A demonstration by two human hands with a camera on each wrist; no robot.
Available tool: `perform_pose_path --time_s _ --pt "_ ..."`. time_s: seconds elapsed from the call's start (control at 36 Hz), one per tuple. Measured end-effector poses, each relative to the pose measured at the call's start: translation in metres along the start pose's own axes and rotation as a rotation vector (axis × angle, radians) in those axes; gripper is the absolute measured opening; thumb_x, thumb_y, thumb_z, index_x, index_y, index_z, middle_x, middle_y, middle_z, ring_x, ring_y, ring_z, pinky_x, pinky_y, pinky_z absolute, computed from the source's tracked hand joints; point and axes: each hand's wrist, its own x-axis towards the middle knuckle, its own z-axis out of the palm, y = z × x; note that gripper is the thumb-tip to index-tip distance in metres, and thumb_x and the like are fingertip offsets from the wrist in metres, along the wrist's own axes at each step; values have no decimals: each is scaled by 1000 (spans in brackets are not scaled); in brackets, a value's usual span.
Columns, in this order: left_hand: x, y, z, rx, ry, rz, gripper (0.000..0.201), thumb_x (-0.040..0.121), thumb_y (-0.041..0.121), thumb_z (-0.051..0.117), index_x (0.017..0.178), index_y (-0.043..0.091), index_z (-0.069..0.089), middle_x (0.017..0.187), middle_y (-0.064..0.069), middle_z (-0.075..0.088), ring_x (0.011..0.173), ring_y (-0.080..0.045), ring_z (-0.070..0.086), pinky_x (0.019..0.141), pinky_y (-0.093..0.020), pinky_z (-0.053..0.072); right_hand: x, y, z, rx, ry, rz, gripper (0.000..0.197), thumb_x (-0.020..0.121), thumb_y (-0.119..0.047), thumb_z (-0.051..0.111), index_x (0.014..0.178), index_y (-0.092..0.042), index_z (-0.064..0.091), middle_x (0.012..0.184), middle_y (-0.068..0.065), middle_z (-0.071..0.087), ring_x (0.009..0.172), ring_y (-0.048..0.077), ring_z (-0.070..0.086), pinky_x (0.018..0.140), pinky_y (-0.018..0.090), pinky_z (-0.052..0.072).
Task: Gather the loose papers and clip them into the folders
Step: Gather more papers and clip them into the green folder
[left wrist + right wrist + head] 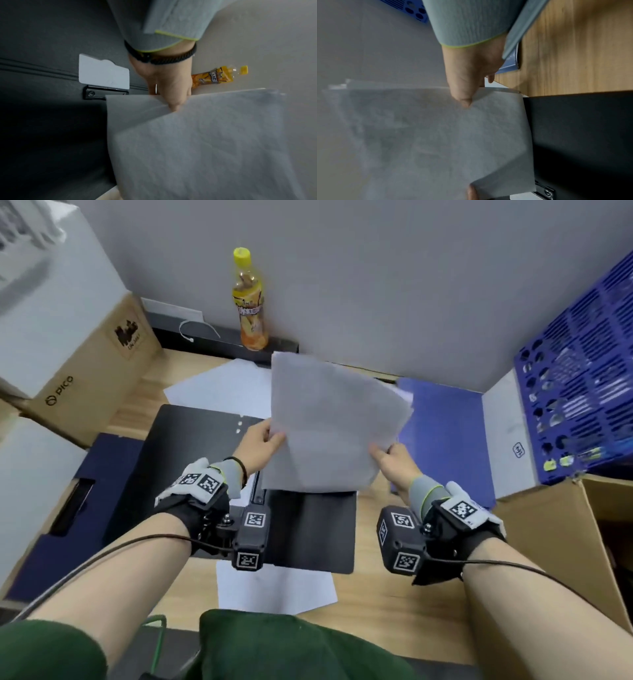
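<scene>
Both hands hold a stack of white papers (pixel 329 422) tilted up above the desk. My left hand (pixel 265 443) pinches the stack's left edge, thumb on top; in the left wrist view the left hand (pixel 171 92) grips the papers (pixel 205 142). On the stack's right edge my right hand (pixel 390 455) pinches it; the right wrist view shows the right hand (pixel 465 86) with its thumb on the papers (pixel 428 135). Under them lies an open black folder (pixel 191 446) with a metal clip (pixel 104 75). A blue folder (pixel 442 433) lies to the right.
Loose white sheets lie behind (pixel 222 388) and in front (pixel 274 587) of the black folder. An orange drink bottle (pixel 248 306) stands at the back wall. Cardboard boxes (pixel 89 371) sit at left, another box (pixel 565 535) at right, a blue crate (pixel 582 371) behind it.
</scene>
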Motion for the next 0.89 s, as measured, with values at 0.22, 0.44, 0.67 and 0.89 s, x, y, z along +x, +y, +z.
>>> perform_pose_path --time_s 0.22,0.44,0.67,0.89 --pt "19 -1 6 70 50 -20 17 98 17 45 111 13 56 101 -4 60 86 -16 53 72 -26 41 17 -12 -11 19 -31 -6 21 95 -13 47 112 -20 56 97 -6 65 82 11 62 73 27 52" --pt "2 -42 29 117 -191 -441 31 94 15 45 125 11 45 105 -9 57 84 -23 56 62 -27 44 24 45 13 0 -184 229 36 87 8 46 121 -2 54 103 13 64 92 29 62 82 40 52" --pt "-3 -74 8 179 86 -519 31 91 13 56 121 13 53 88 -1 56 74 -24 56 72 -32 50 23 84 16 -75 -203 320 24 91 4 45 86 -18 54 83 0 63 83 26 61 79 36 55" --pt "1 -80 7 434 86 -510 54 77 29 75 124 18 50 123 -1 59 112 -24 57 83 -30 47 27 102 27 -4 -202 325 21 92 1 46 106 -11 57 79 -2 62 71 18 61 49 20 47"
